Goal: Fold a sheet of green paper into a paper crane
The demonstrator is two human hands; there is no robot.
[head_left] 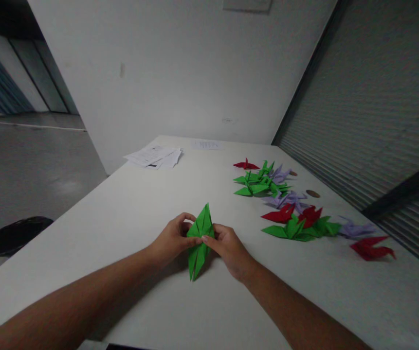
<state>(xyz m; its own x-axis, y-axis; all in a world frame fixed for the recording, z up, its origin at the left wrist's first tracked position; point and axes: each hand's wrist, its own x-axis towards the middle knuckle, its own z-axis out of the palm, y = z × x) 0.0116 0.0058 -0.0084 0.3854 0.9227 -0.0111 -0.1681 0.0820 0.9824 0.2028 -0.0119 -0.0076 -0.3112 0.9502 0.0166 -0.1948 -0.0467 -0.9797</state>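
Note:
A green folded origami paper, shaped like a long diamond, is held over the near middle of the table. Its lower end splits into two narrow points, and its upper end comes to one tip. My left hand grips its left edge, thumb across the front and fingers curled behind. From the other side, my right hand pinches it, with its thumb tip close to the left thumb at the paper's middle. Part of the fingers of both hands is hidden behind the paper.
On the white table, several green paper cranes, purple cranes and red cranes lie to the right. Printed sheets rest at the back left. A black bin stands on the floor at left. Blinds border the right side.

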